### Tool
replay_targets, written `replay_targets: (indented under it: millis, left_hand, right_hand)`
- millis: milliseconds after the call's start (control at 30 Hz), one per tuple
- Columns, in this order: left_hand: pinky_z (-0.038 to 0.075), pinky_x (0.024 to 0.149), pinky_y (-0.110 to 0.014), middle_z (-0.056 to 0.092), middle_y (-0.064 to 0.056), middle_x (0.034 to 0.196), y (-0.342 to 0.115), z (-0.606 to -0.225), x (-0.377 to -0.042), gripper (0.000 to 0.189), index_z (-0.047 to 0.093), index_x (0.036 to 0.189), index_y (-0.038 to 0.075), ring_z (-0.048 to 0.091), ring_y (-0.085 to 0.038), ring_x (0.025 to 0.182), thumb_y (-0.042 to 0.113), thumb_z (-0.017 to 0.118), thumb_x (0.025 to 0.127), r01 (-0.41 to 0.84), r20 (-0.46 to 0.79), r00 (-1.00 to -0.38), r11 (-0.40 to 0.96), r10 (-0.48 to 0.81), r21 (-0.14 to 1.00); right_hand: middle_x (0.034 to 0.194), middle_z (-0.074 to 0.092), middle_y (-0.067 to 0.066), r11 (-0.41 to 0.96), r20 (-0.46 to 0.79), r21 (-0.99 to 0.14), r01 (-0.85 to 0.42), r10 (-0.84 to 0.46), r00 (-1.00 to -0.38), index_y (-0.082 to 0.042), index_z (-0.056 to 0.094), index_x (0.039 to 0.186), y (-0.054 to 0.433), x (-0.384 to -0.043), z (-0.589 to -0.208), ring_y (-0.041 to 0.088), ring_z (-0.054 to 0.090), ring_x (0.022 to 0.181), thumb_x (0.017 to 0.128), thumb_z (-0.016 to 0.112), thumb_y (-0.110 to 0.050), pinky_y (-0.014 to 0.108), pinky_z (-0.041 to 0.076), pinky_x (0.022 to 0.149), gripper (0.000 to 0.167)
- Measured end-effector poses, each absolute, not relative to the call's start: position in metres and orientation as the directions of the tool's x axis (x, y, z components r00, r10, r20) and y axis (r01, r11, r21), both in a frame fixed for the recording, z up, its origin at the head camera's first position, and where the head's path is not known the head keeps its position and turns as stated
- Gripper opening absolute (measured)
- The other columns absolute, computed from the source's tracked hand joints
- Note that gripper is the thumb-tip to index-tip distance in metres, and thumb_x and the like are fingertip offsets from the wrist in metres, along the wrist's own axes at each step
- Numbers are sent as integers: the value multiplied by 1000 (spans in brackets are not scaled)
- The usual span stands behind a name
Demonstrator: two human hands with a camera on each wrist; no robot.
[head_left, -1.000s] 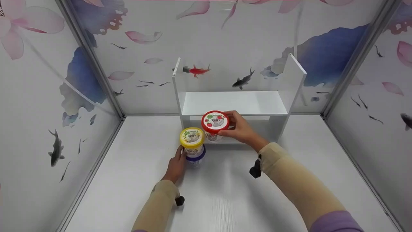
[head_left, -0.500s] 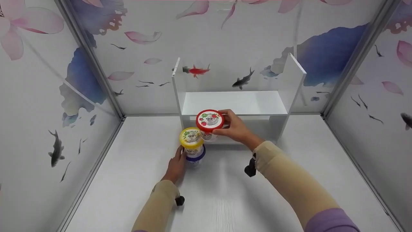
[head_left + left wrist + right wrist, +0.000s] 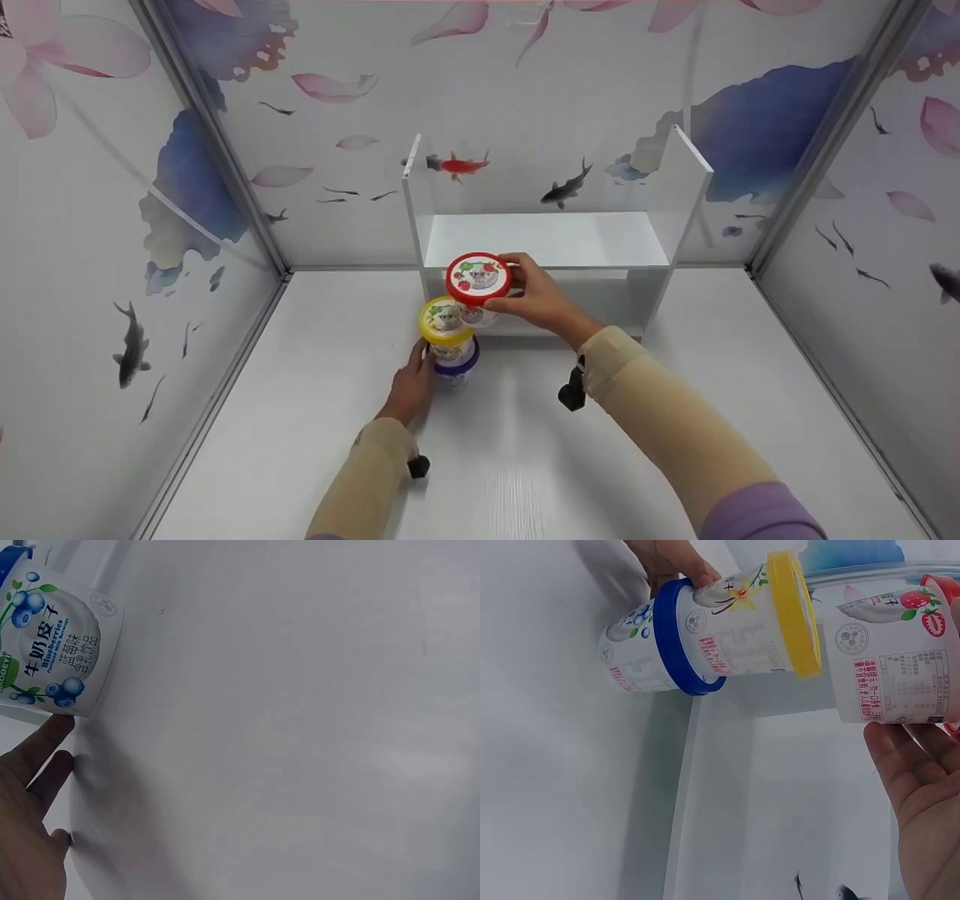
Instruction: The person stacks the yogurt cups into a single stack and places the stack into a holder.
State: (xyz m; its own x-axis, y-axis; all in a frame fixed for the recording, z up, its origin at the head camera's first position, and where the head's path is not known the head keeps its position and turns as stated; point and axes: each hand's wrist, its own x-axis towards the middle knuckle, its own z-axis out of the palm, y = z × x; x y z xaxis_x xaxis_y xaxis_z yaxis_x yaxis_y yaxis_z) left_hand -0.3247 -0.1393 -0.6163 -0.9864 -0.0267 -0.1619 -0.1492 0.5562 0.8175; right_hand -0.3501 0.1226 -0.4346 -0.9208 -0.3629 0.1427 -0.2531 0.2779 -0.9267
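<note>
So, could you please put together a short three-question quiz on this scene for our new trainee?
1. Fill in: the fruit pictured on the blue-lidded tub is ____.
2. Multiple choice: where is the yellow-lidded tub?
A) beneath the blue-lidded tub
B) on top of the blue-lidded tub
C) on the upper shelf
3. Short answer: which hand holds the red-lidded tub?

Key:
1. Blueberries.
2. B.
3. The right hand.
</note>
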Motion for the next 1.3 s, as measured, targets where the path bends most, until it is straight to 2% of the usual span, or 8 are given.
replay_targets:
  millis: [367,700,967,1300]
  left_hand:
    - [18,120,-63,36,-8,162,-139,-611,-325,85,15,162,41,27,-40,150,86,21,90,-190,-204,-978,553,-37,811]
    - [16,119,-65,32,-3,164,-138,-611,-325,78,16,159,49,22,-37,152,85,25,90,-244,-259,-965,522,-46,817]
    - [23,120,-59,40,-9,160,-137,-612,-323,82,17,162,36,34,-38,147,82,20,94,-148,-167,-986,578,-20,802]
    - [21,120,-61,37,-6,162,-139,-613,-322,82,15,162,37,29,-38,149,82,19,94,-184,-204,-979,581,-31,793]
  right_hand:
    - [139,57,4,281,122,-931,-232,-360,-925,-17,37,150,111,-348,-433,19,58,124,79,89,-31,37,52,101,89]
    - [136,58,1,286,109,-933,-219,-353,-929,-18,38,150,104,-349,-437,18,57,124,78,89,-35,37,52,102,90]
    - [137,58,3,297,134,-922,-249,-359,-924,-16,38,150,98,-351,-439,19,58,124,80,88,-32,37,51,102,88]
    - [137,58,0,310,112,-923,-229,-352,-929,-19,38,151,91,-351,-443,17,57,124,77,89,-41,37,51,102,92]
